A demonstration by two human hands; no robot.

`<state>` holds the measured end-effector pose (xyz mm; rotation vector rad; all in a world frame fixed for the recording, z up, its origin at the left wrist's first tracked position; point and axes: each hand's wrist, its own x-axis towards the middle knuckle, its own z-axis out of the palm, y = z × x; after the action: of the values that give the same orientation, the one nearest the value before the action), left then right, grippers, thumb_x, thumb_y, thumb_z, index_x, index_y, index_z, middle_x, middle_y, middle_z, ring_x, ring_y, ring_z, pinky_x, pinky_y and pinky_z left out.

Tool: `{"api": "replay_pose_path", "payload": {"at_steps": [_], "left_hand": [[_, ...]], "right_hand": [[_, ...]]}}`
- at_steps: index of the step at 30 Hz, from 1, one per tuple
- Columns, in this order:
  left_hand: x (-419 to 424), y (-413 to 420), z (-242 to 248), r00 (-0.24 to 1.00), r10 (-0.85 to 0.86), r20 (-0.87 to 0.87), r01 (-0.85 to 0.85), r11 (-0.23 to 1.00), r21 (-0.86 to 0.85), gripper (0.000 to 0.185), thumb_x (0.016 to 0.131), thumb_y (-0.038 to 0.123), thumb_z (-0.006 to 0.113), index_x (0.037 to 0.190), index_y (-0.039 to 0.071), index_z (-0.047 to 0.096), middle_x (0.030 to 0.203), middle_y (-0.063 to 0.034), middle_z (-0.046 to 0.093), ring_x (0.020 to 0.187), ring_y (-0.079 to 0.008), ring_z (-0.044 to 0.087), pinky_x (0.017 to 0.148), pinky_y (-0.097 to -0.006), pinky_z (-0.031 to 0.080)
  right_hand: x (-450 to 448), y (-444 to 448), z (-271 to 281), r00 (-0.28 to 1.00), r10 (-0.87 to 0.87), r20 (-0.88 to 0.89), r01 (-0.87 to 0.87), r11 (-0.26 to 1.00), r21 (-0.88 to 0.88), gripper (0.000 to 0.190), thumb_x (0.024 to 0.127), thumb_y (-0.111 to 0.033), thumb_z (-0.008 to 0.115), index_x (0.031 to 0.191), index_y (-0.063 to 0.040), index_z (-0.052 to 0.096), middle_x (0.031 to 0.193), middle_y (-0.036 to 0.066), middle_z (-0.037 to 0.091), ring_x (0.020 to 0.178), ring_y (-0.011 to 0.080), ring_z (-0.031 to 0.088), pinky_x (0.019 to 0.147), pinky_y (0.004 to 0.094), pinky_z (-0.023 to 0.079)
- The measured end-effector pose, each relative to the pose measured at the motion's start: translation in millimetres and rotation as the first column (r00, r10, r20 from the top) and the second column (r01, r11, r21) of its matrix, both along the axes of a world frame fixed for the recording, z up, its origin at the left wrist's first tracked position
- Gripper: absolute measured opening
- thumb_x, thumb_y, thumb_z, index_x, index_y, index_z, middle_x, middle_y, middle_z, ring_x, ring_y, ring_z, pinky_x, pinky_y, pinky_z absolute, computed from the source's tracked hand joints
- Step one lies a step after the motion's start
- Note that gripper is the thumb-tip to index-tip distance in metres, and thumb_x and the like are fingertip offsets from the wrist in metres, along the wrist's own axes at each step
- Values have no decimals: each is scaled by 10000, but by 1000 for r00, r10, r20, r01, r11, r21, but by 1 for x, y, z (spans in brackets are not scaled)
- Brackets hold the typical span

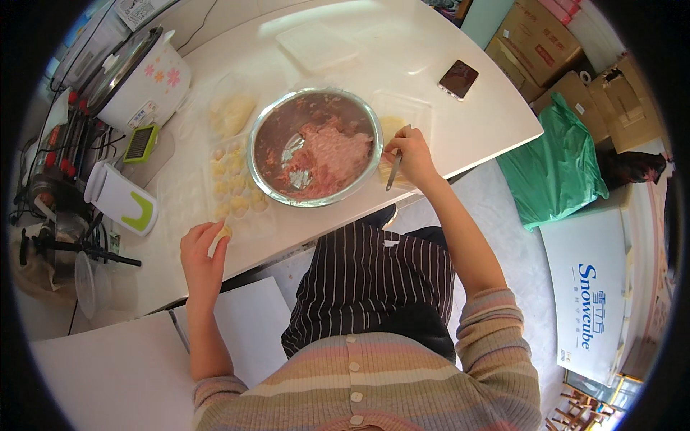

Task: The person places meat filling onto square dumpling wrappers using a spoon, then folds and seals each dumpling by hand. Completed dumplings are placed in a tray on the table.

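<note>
A steel bowl [254, 178] holds raw minced meat [339, 151] on the white table. Left of it, a clear plastic tray [253, 223] carries several small yellow dumplings [239, 204] in its cups. My left hand [202, 253] pinches one dumpling [224, 233] between thumb and fingers at the tray's near left corner. To the bowl's right, my right hand [412, 153] grips a thin metal spatula [395, 171]. That hand is over a clear container [423, 108] with yellow dough wrappers [392, 125], and its fingertips are near them; whether they touch one is unclear.
Behind the tray lies a plastic bag of yellow dough [233, 115]. A rice cooker [156, 81], a green-framed slicer [141, 144] and a white-and-green device [121, 199] stand at the left. A smartphone [458, 80] lies at the right; a green plastic bag [563, 161] is beyond the table edge.
</note>
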<state>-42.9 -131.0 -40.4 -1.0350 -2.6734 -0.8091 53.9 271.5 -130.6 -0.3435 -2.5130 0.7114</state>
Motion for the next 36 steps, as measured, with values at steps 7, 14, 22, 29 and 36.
{"api": "replay_pose_path", "payload": {"at_steps": [7, 14, 22, 29, 36], "left_hand": [[5, 7, 1, 998, -30, 53, 25, 995, 98, 268, 742, 39, 673, 1009, 59, 654, 987, -93, 602, 947, -246, 542, 819, -327, 435], [10, 10, 7, 993, -60, 103, 41, 983, 176, 249, 741, 28, 674, 989, 45, 658, 946, -102, 615, 910, -235, 566, 805, -308, 444], [20, 27, 11, 837, -295, 460, -66, 781, 621, 507, 762, 4, 629, 1249, -4, 487, 1195, -128, 544, 1118, -216, 521, 954, -317, 396], [15, 141, 28, 476, -715, 512, -22, 572, 820, 724, 882, 360, 544, 1387, -42, 216, 1398, -190, 332, 1315, -297, 311, 1079, -408, 260], [65, 190, 66, -326, -936, 131, -314, 238, 919, 724, 917, 489, 394, 1389, -26, 207, 1403, -217, 303, 1323, -344, 274, 1066, -423, 272]], "right_hand": [[-1, 10, 3, 998, 54, 13, -54, 998, 43, 70, 660, -57, 721, 706, -41, 670, 795, 118, 558, 745, 263, 533, 642, 337, 463], [-3, 13, 7, 999, 41, 7, -40, 997, -69, 50, 662, -41, 658, 707, -59, 670, 794, 112, 582, 744, 274, 562, 670, 342, 471], [-15, 33, 77, 976, -18, -219, -128, 764, -632, 166, 760, -157, 674, 790, 1, 638, 801, 44, 628, 763, 126, 567, 740, 258, 447], [6, -34, 214, 931, 306, -198, -339, 525, -781, 196, 700, -168, 677, 802, -4, 647, 787, 43, 610, 821, 114, 543, 787, 248, 414], [38, -55, 232, 914, 400, -72, -289, 513, -808, 142, 719, -133, 656, 734, 5, 626, 622, 23, 540, 510, 101, 498, 468, 233, 397]]}}
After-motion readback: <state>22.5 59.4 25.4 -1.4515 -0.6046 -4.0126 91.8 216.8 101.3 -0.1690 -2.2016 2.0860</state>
